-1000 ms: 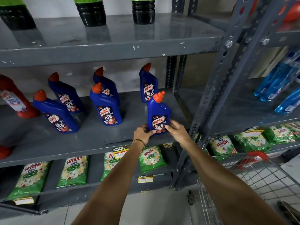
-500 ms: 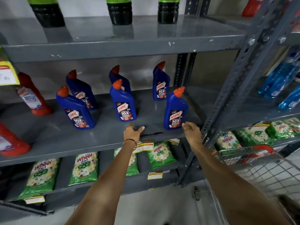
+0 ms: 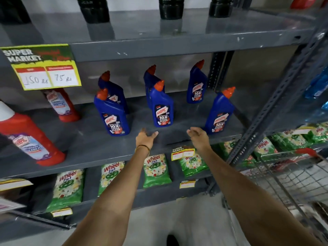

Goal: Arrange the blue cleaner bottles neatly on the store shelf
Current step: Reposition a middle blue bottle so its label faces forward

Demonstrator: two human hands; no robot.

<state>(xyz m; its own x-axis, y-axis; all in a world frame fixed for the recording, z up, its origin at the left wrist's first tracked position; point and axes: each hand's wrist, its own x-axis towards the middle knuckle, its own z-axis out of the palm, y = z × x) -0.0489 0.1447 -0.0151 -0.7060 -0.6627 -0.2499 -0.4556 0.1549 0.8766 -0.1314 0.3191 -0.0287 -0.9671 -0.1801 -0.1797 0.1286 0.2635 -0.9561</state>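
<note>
Several blue cleaner bottles with orange caps stand upright on the grey middle shelf [image 3: 99,150]. Three are in front: one at the left [image 3: 113,116], one in the middle [image 3: 162,109] and one at the right [image 3: 220,114]. Three more stand behind them: a back left bottle [image 3: 111,87], a back middle bottle [image 3: 150,75] and a back right bottle [image 3: 197,86]. My left hand [image 3: 145,138] hovers open just below the front middle bottle, holding nothing. My right hand [image 3: 197,136] is open too, just left of the front right bottle and apart from it.
Two red cleaner bottles [image 3: 30,137] stand at the shelf's left under a yellow price sign [image 3: 42,68]. Dark bottles [image 3: 171,8] line the shelf above. Green detergent packs [image 3: 156,171] fill the shelf below. A wire shopping cart [image 3: 291,176] is at my right, beside the slanted rack upright [image 3: 276,103].
Both hands let go of the front right blue bottle, which now stands on the shelf, and moved left toward the front middle bottle. My view shifted left, bringing the price sign into sight.
</note>
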